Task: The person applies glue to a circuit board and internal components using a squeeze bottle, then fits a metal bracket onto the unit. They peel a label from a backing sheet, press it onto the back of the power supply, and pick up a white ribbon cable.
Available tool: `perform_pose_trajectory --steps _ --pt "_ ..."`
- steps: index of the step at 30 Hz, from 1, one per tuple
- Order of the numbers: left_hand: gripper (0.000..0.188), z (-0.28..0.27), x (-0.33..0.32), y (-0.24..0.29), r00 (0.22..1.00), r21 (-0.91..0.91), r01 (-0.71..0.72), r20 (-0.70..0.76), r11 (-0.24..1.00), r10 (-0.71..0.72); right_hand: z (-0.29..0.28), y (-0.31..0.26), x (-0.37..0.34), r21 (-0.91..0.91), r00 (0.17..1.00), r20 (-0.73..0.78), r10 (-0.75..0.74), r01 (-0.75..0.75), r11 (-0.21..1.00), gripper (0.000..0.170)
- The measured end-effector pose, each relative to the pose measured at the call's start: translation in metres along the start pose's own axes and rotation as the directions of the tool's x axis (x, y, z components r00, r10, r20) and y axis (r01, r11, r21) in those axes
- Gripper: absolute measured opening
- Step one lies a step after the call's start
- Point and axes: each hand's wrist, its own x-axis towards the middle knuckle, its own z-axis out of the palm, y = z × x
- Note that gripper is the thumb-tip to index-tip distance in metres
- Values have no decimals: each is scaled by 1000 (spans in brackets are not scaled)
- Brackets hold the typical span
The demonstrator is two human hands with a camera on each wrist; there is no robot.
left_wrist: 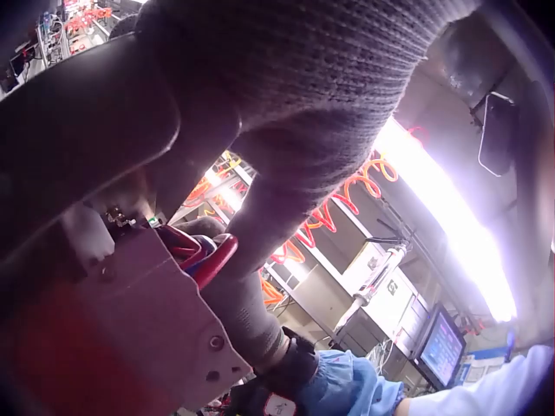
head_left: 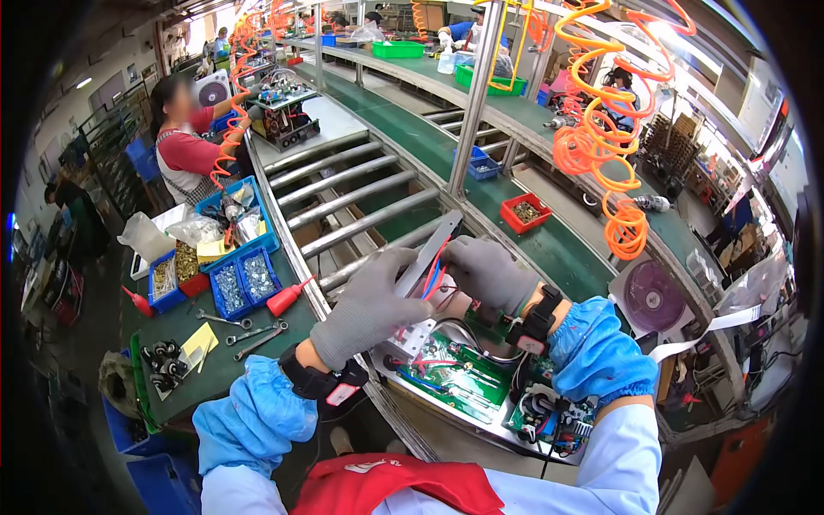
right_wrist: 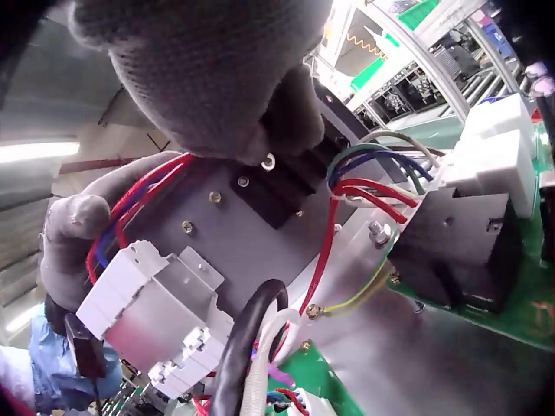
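A grey metal panel (head_left: 432, 249) stands tilted above an open chassis with green circuit boards (head_left: 463, 373). My gloved left hand (head_left: 373, 296) grips the panel by its edge, and its fingers (right_wrist: 74, 217) show behind red and blue wires (right_wrist: 130, 204) in the right wrist view. On the panel's other side is my gloved right hand (head_left: 493, 275), fingers curled. Its fingertips pinch at a small screw (right_wrist: 269, 161), in line with other screws on the panel face (right_wrist: 277, 251). A white-and-grey terminal block (right_wrist: 165, 303) hangs by the wires.
Left of the rollers (head_left: 352, 180), a bench holds blue bins of fasteners (head_left: 245, 281), wrenches (head_left: 257, 335) and a red bottle (head_left: 289, 297). Orange coiled hoses (head_left: 601, 154) hang at right. A red bin (head_left: 525, 212) sits on the green belt. Another person (head_left: 184, 142) works at far left.
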Motion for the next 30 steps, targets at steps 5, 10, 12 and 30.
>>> perform_pose_trajectory --steps 5,10,12,30 --pt "73 3 1 -8 999 -34 -12 -33 999 10 4 -1 0 -40 997 -78 -1 -2 999 18" --pt "73 4 -3 -7 999 -74 18 -36 997 -21 9 -1 5 -273 992 -120 -49 14 962 17" --pt "71 1 -1 -9 1000 -79 -2 -18 997 0 9 1 7 -228 984 -165 -68 29 973 20" --pt "24 -107 -127 -312 576 -125 653 -558 747 -597 -3 25 -8 86 843 213 493 -519 850 34"
